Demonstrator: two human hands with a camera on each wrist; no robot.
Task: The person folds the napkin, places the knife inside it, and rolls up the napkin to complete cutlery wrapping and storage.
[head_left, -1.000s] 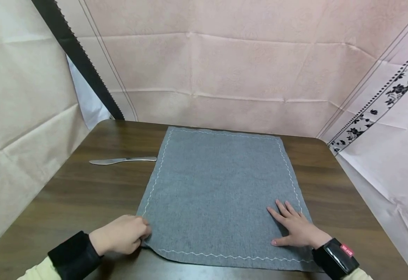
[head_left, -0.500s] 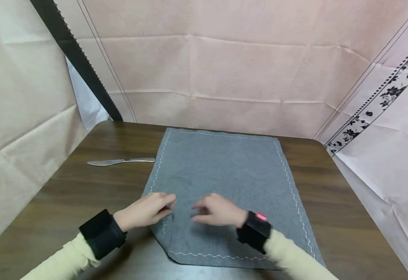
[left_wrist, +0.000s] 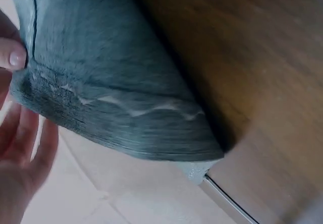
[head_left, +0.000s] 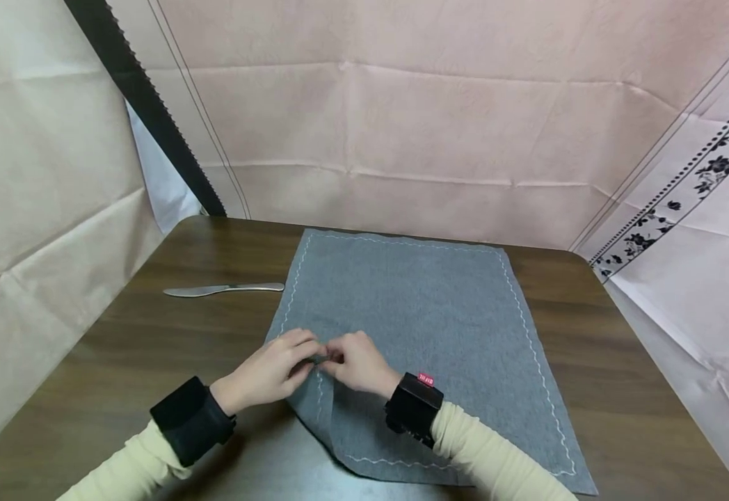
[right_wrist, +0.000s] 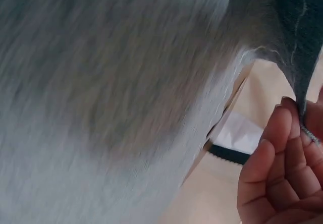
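A blue-grey cloth (head_left: 414, 299) with white wavy stitching along its edges is spread on the table. Its near left corner is lifted and drawn inward, so that side curves up off the tabletop. My left hand (head_left: 270, 369) grips this raised part, thumb on one face and fingers behind it in the left wrist view. Close against it, my right hand (head_left: 361, 363) pinches the gathered corner; the right wrist view shows fingers (right_wrist: 277, 133) at the cloth's narrow tip. The fingertips of both hands nearly meet and partly hide the corner.
A table knife (head_left: 223, 289) lies left of the cloth, its handle end by the cloth's left edge. The brown wooden table (head_left: 151, 348) ends at pale hanging sheets (head_left: 402, 125) at the back and sides.
The left hand has brought the near left corner up and inward to the right. My right hand has left the cloth's right side, crossed leftward and met the left hand at the corner.
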